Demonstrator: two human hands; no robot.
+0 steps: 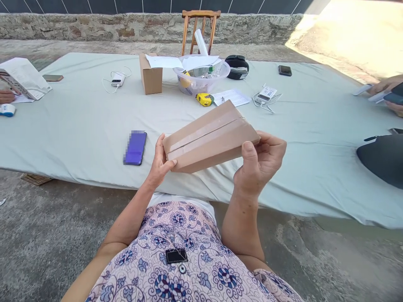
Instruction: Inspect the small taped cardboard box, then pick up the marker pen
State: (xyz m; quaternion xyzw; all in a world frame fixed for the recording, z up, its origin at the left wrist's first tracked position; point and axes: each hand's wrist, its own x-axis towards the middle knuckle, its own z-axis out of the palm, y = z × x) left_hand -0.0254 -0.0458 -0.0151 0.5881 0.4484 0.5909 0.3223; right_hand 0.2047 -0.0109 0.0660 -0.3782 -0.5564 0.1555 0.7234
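A brown cardboard box [208, 136] is held up, tilted, over the near edge of the table. Clear tape runs along the seam of its upper face. My left hand [160, 165] grips the box's left end, with the thumb on its near edge. At the right end my right hand [260, 161] is closed on the corner, thumb in front and fingers partly hidden behind it. To the left of my left hand lies a phone [136, 147] with a purple-blue screen. Beyond the box sits a yellow tape measure [205, 99].
A cloth-covered table [78, 134] carries a plastic basket [201, 84] of items, another cardboard box [153, 79], two white devices with cables [118, 79] [266, 95], a black case [237, 67] and a dark bag [382, 159]. Other people's hands [6, 96] [387, 90] show at both sides.
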